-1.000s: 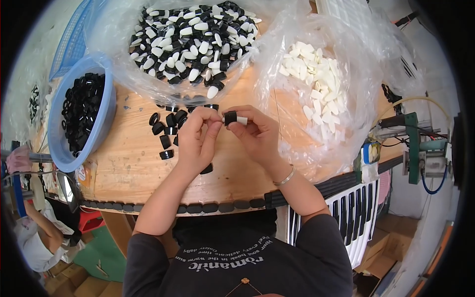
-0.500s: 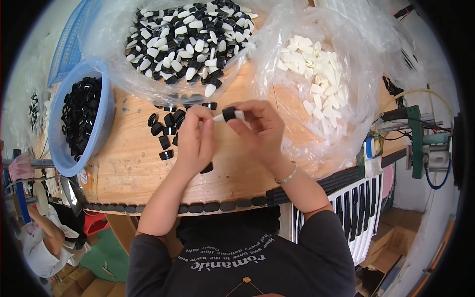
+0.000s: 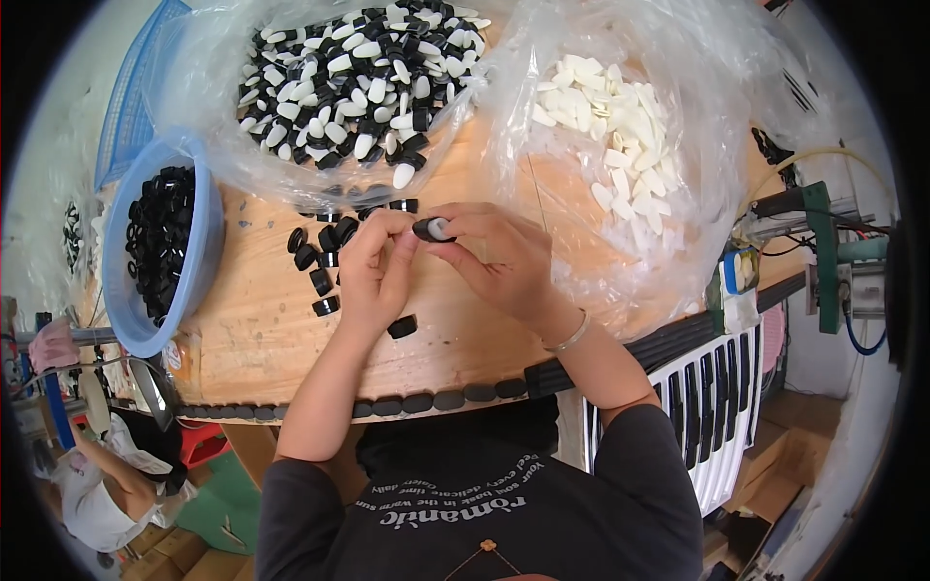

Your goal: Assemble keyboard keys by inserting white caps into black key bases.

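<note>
Between my two hands, over the wooden table, is a short black ring-shaped cap [image 3: 424,230] with a pale piece showing in its opening. My right hand [image 3: 504,261] pinches it between thumb and fingers. My left hand [image 3: 378,266] is closed, its thumb and fingertips meeting the cap's left side; whether a white tip is held there is hidden. Several loose black caps [image 3: 321,282] lie just left of my left hand, and one more black cap [image 3: 402,326] rests near that wrist. Beyond my hands a clear bag holds a heap of black caps with white oval inserts [image 3: 339,92].
Flat white oval pieces [image 3: 635,145] fill a clear plastic bag [image 3: 513,145] at the right. A blue basin [image 3: 205,247] of black caps stands at the left. Dark padding lines the table edge [image 3: 417,404]. A metal fixture [image 3: 823,261] stands far right; another person [image 3: 107,484] sits lower left.
My hands have come closer together. The cap has turned so its opening faces more toward me, and the white piece sticks out less. The view has shifted slightly.
</note>
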Available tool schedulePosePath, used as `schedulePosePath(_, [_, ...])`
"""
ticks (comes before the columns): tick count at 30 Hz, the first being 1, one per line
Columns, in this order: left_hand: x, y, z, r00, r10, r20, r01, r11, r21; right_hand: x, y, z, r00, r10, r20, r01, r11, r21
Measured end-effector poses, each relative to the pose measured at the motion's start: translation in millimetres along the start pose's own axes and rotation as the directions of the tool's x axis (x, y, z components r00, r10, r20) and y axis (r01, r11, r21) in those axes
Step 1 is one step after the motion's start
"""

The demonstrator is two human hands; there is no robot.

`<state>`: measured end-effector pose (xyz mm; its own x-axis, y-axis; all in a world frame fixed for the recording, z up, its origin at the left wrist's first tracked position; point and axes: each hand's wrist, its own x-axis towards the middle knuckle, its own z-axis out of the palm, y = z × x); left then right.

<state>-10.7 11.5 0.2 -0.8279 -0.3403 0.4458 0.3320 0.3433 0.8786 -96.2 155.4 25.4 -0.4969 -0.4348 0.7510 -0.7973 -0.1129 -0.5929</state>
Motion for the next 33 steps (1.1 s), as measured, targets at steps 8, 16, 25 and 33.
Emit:
schedulePosePath(8, [5,4,-4,0.989,0.148,-0.002,-0.147,0.988,0.044,4,-5,-3,0.996,0.013,0.09,-0.02,0.997,0.078])
schedulePosePath(16, [7,8,-1,0.987,0.155,0.043,-0.16,0.979,0.124,4,-6,-5,0.993,-0.016,0.114,0.016,1.0,0.003])
schedulePosePath(25, [2,11,16,0.976,0.186,-0.112,-0.16,0.965,0.209,-2,1,-1,0.995,0.009,0.099,-0.007,1.0,-0.024])
schedulePosePath(33, [6,7,8,0.823,0.563,0.067,-0.518,0.698,0.495,-3,-10,4,0.992,0.033,0.118,-0.035,0.999,0.017])
